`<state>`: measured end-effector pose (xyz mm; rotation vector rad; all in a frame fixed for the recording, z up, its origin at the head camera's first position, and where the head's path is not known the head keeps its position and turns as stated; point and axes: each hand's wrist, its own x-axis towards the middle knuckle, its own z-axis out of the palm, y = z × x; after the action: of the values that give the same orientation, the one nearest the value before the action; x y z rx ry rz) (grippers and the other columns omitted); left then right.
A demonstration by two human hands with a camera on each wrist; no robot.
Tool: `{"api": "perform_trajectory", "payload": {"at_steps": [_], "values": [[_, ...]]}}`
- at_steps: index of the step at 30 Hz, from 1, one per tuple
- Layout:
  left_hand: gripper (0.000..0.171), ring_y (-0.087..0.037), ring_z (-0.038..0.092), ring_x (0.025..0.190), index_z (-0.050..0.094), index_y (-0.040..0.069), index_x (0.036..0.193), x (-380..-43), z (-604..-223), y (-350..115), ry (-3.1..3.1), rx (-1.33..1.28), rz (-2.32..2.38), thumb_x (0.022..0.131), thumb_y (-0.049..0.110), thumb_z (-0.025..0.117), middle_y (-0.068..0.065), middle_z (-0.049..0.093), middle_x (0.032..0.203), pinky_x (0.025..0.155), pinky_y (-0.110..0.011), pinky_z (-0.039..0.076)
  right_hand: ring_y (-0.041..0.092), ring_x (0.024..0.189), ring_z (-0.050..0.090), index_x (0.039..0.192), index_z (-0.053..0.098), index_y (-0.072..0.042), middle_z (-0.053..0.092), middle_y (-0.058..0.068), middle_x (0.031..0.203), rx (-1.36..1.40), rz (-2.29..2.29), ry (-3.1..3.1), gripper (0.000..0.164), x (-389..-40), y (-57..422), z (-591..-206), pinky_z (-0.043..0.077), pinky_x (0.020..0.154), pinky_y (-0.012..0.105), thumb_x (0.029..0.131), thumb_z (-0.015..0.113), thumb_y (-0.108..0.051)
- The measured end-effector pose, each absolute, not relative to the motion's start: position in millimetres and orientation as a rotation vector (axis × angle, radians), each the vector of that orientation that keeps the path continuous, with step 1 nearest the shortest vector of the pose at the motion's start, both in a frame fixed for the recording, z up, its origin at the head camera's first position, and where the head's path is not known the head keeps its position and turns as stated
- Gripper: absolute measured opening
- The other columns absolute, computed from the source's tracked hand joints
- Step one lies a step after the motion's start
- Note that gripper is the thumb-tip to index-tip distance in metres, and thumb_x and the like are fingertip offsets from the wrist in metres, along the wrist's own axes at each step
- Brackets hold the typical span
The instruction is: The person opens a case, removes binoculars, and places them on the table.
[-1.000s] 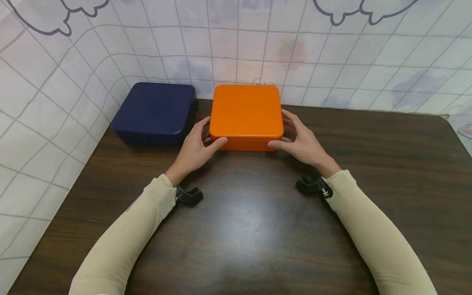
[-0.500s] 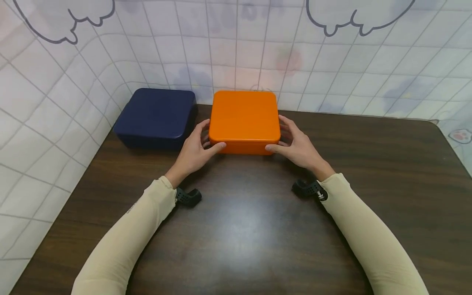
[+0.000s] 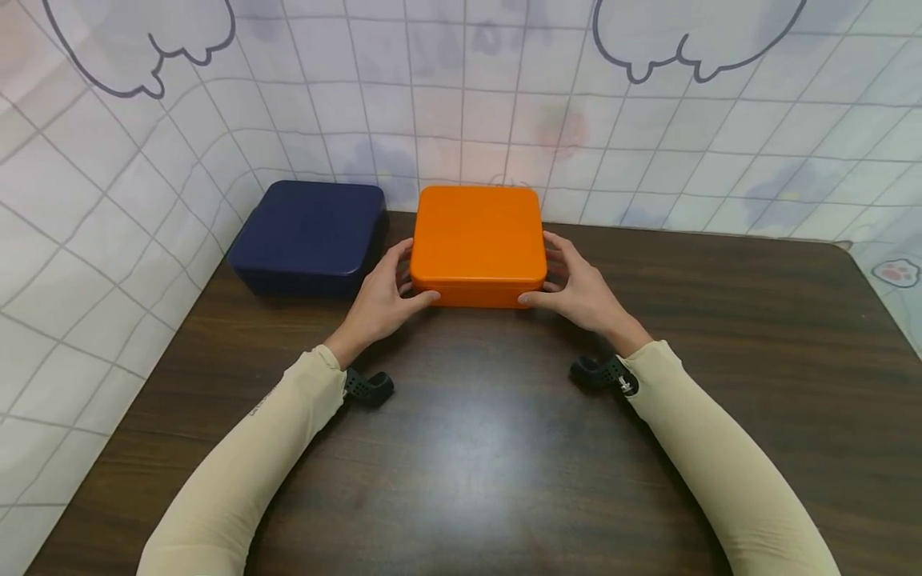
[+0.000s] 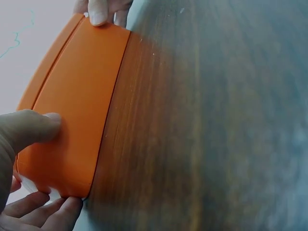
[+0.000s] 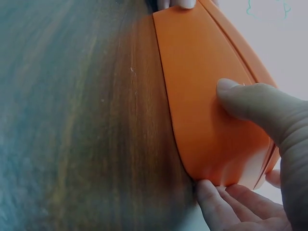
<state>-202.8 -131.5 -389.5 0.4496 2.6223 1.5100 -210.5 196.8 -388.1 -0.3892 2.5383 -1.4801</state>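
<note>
An orange lidded box (image 3: 479, 232) lies flat on the dark wooden table, near the wall. My left hand (image 3: 378, 300) grips its left front corner, thumb on the front face and fingers along the side. At the opposite corner my right hand (image 3: 583, 288) holds the box in the same way. In the left wrist view the left thumb (image 4: 36, 127) presses the front face below the lid seam. The right wrist view has the right thumb (image 5: 255, 103) on that face too, with curled fingertips (image 5: 211, 197) at the side near the table.
A dark navy box (image 3: 310, 232) stands just left of the orange box, close to my left hand. Behind both rises a white grid-patterned wall covering (image 3: 648, 144). The brown table (image 3: 461, 448) extends toward me and right.
The whole head view has shifted, so boxes, wall and table appear slightly lower. Both hands keep their hold on the orange box, which stays in place beside the navy one.
</note>
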Motion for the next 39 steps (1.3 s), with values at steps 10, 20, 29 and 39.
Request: {"api": "perform_trajectory", "payload": {"at_steps": [10,20,29,39], "values": [[0.090,-0.033,0.048,0.149,0.022,0.014,0.164,-200,-389,-131,2.626,0.447,1.471,0.093,0.015,0.078,-0.014,0.035,0.166,0.117,-0.045,0.047,0.026,0.155,0.039,0.165,0.016,-0.030,0.033,0.005,0.169,-0.373,-1.461,2.544,0.105,-205,198,-386,0.047,0.117,0.047,0.086,0.086,-0.032],[0.092,-0.032,0.047,0.150,0.021,0.014,0.165,-194,-388,-126,2.593,0.400,1.496,0.092,0.015,0.079,-0.013,0.035,0.166,0.116,-0.045,0.047,0.026,0.154,0.041,0.165,0.017,-0.028,0.034,0.005,0.168,-0.369,-1.468,2.539,0.106,-198,201,-384,0.048,0.116,0.047,0.085,0.087,-0.030],[0.092,-0.032,0.049,0.148,0.022,0.014,0.164,-190,-388,-122,2.614,0.409,1.463,0.092,0.017,0.079,-0.013,0.035,0.166,0.115,-0.044,0.049,0.027,0.154,0.040,0.165,0.016,-0.028,0.033,0.005,0.169,-0.364,-1.459,2.530,0.107,-191,205,-384,0.048,0.116,0.048,0.085,0.087,-0.032],[0.092,-0.032,0.048,0.149,0.023,0.015,0.164,-183,-387,-117,2.606,0.433,1.468,0.092,0.016,0.080,-0.012,0.035,0.166,0.114,-0.045,0.049,0.027,0.154,0.041,0.165,0.016,-0.027,0.034,0.007,0.169,-0.362,-1.454,2.537,0.108,-183,211,-383,0.048,0.115,0.048,0.085,0.087,-0.033]]}}
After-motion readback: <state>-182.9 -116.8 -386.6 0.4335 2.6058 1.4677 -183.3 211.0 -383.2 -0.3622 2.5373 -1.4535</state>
